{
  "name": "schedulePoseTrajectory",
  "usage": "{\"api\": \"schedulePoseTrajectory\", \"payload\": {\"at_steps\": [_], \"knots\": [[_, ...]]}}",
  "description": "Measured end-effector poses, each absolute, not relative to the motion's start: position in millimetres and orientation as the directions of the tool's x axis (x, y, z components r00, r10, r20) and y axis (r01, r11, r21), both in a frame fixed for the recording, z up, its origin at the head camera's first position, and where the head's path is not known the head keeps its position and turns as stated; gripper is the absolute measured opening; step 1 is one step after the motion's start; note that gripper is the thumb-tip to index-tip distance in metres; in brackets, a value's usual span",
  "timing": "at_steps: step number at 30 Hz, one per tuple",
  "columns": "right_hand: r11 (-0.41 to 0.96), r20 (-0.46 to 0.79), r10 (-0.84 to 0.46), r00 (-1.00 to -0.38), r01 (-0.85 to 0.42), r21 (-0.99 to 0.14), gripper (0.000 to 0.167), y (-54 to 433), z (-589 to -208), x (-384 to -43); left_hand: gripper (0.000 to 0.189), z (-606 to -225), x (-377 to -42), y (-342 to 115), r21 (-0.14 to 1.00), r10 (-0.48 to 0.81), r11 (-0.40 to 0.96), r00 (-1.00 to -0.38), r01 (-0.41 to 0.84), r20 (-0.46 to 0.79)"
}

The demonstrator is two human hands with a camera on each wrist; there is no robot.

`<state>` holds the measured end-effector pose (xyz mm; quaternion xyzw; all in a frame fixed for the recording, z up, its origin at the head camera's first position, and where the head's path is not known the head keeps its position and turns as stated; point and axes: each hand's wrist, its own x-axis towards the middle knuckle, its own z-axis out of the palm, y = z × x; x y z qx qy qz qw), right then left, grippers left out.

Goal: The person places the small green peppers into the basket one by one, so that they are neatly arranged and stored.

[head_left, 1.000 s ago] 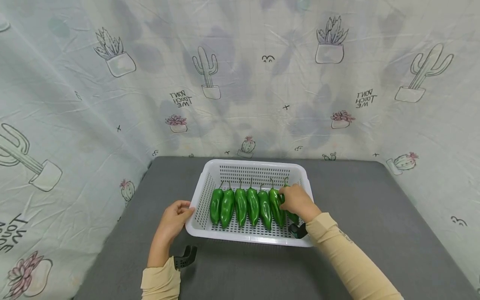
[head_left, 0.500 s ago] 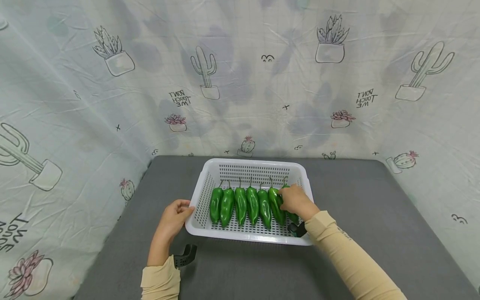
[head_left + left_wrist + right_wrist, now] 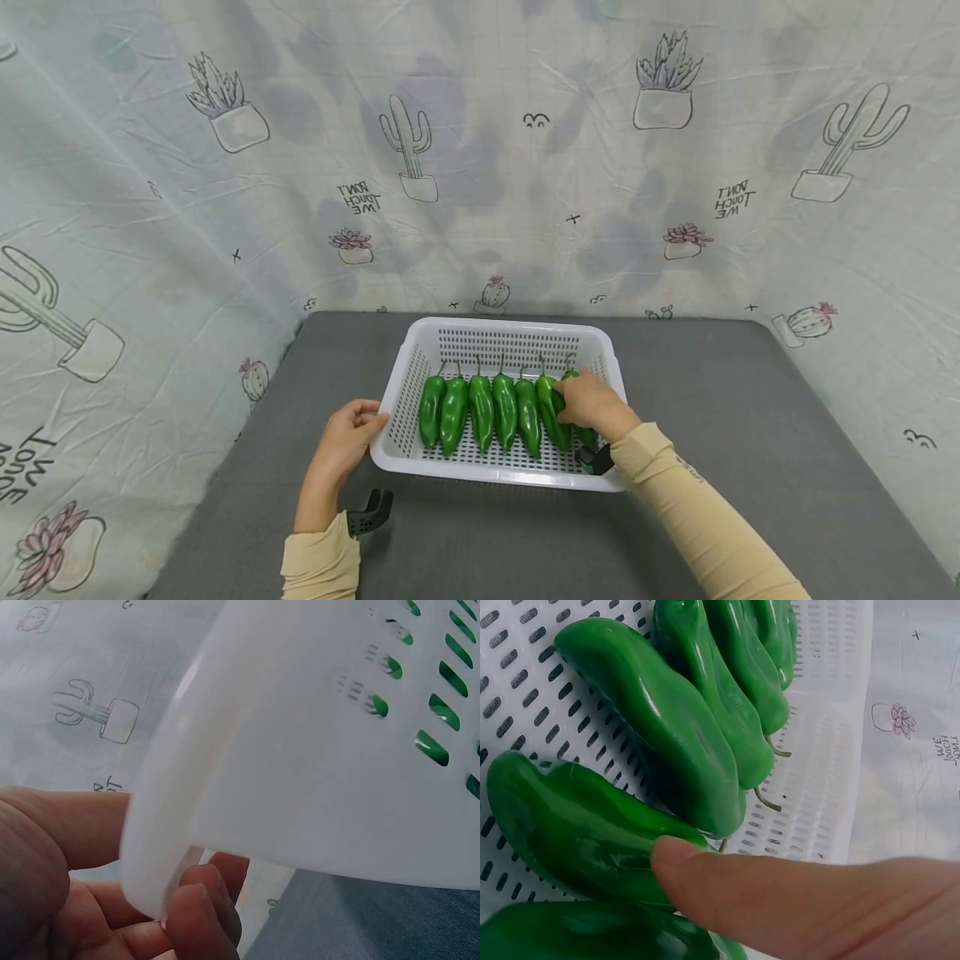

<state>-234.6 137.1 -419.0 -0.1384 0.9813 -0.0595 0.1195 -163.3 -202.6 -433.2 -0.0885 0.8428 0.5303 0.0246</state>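
Along the left rim of the white plastic basket (image 3: 506,477), my left hand (image 3: 347,437) grips the edge; the left wrist view shows fingers (image 3: 199,922) curled round the basket's rim (image 3: 161,817). Several green peppers (image 3: 482,412) lie side by side in it, stems toward the back. My right hand (image 3: 596,402) reaches inside at the right end, with curled fingers at the second pepper from the right (image 3: 553,421). In the right wrist view one digit (image 3: 705,877) lies on that pepper's stem end (image 3: 585,832). The hand partly covers the rightmost pepper (image 3: 592,934), and its other fingertips are hidden.
The basket is over a grey table (image 3: 480,542), whose surface shows on all sides. A pale curtain (image 3: 480,167) with printed cacti stands behind and at both sides. A black wrist mount (image 3: 371,512) sits on the left wrist, another (image 3: 595,459) on the right.
Both hands and the basket hold nearly the same places. The head view has shifted very slightly, and any movement of the peppers is too small to tell.
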Motion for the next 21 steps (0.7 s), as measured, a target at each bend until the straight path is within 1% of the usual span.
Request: {"api": "schedulePoseTrajectory", "payload": {"at_steps": [5, 9, 15, 21], "knots": [[0.954, -0.169, -0.277, -0.946, -0.251, -0.162, 0.046, 138.7, -416.4, -233.5, 0.030, -433.8, -163.9, -202.5, 0.892, -0.123, 0.418, -0.984, -0.170, -0.130], [0.951, -0.143, -0.269, -0.953, -0.239, -0.195, 0.047, 141.0, -413.9, -235.0, 0.030, -434.1, -164.1, -202.8, 0.891, -0.123, 0.422, -0.984, -0.167, -0.127], [0.950, -0.169, -0.253, -0.953, -0.212, -0.229, 0.051, 143.2, -411.0, -236.2, 0.031, -433.6, -163.4, -203.1, 0.889, -0.122, 0.425, -0.984, -0.169, -0.129], [0.943, -0.164, -0.260, -0.952, -0.214, -0.255, 0.053, 143.6, -410.9, -237.8, 0.031, -433.3, -162.6, -203.4, 0.889, -0.125, 0.424, -0.984, -0.172, -0.130]]}}
